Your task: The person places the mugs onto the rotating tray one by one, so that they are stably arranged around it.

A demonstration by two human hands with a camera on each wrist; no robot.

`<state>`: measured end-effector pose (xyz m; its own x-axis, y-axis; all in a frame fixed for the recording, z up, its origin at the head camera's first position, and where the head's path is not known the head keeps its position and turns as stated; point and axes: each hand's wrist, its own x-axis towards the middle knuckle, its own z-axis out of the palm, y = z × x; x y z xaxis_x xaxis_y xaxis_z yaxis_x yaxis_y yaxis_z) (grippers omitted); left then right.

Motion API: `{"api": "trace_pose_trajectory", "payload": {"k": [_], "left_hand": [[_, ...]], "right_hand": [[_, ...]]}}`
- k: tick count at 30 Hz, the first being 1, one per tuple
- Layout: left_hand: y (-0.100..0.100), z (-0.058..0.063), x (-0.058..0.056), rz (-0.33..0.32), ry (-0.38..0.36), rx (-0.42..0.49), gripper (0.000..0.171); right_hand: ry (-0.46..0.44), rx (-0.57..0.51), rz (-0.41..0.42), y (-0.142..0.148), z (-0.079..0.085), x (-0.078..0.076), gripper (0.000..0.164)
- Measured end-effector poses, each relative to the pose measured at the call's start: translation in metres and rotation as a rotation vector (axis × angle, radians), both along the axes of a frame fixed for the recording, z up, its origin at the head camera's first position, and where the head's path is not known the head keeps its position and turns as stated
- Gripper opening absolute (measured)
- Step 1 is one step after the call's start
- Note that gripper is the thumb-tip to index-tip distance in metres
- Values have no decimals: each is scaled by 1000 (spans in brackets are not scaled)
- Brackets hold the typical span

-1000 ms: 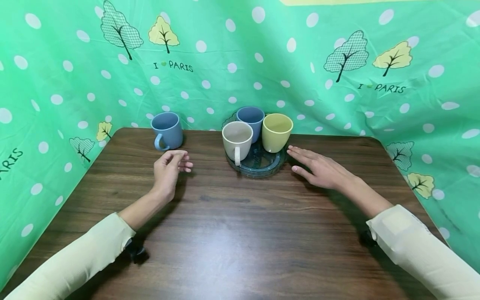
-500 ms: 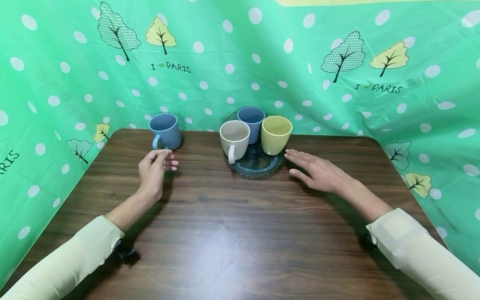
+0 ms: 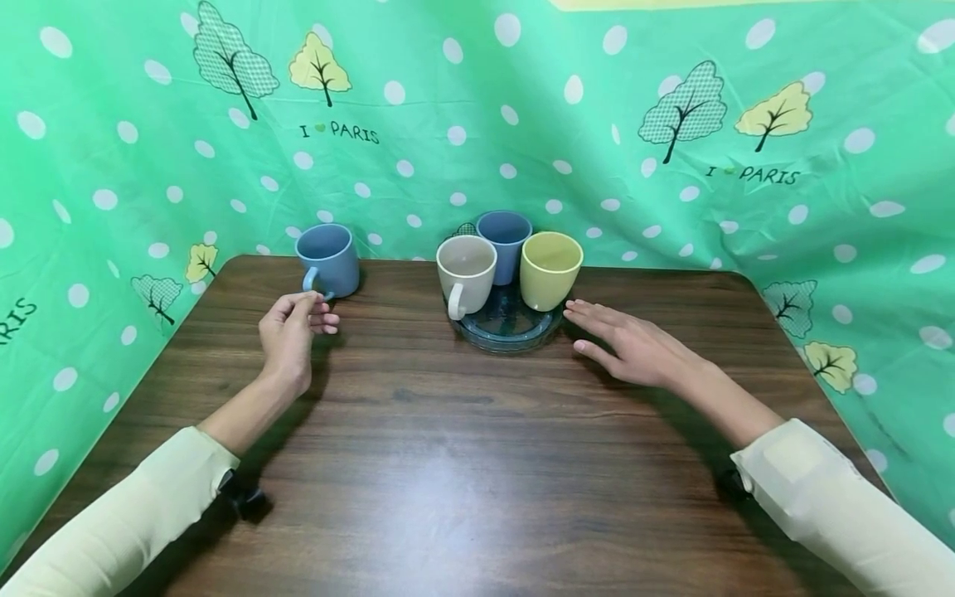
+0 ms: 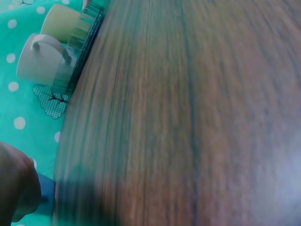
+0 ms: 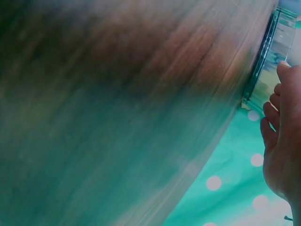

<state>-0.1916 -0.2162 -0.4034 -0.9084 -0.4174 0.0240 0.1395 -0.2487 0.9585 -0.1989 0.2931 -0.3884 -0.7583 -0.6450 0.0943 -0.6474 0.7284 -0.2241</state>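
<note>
My left hand (image 3: 287,336) has its fingers loosely bent, thumb and forefinger close together. Their tips overlap the lower handle of a blue mug (image 3: 336,264) standing upright at the table's back left. My right hand (image 3: 630,342) lies flat with straight fingers, fingertips right at the rim of a round clear glass tray (image 3: 511,342). On that tray stand a white mug (image 3: 477,274) with its handle towards the front left, a blue mug (image 3: 511,249) behind it and a yellow mug (image 3: 550,278) at the right. The right wrist view shows the fingers beside the tray's edge (image 5: 263,52).
The brown wooden table (image 3: 448,464) stretches in front of both arms. A green dotted curtain (image 3: 448,108) hangs right behind its back edge and along both sides. A dark camera mount (image 3: 249,502) hangs under the left wrist.
My left hand has moved left to the blue mug's handle. The tray has turned a little clockwise: white mug's handle went left, yellow mug came nearer. My right hand stays at the tray's rim.
</note>
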Motion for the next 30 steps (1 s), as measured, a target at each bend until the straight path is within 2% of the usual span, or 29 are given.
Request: {"api": "trace_pose_trajectory", "payload": {"k": [8, 15, 22, 30], "left_hand": [[-12, 1, -4, 26, -20, 23, 14], [-25, 1, -9, 29, -77, 9, 15], [-33, 0, -12, -57, -151, -4, 21], [-33, 1, -18, -145, -195, -1, 24]], "right_hand": [[2, -5, -3, 1, -1, 3, 60], [3, -12, -12, 1, -2, 5, 60], [-13, -18, -20, -2, -1, 8, 60], [-26, -35, -36, -3, -4, 8, 60]]}}
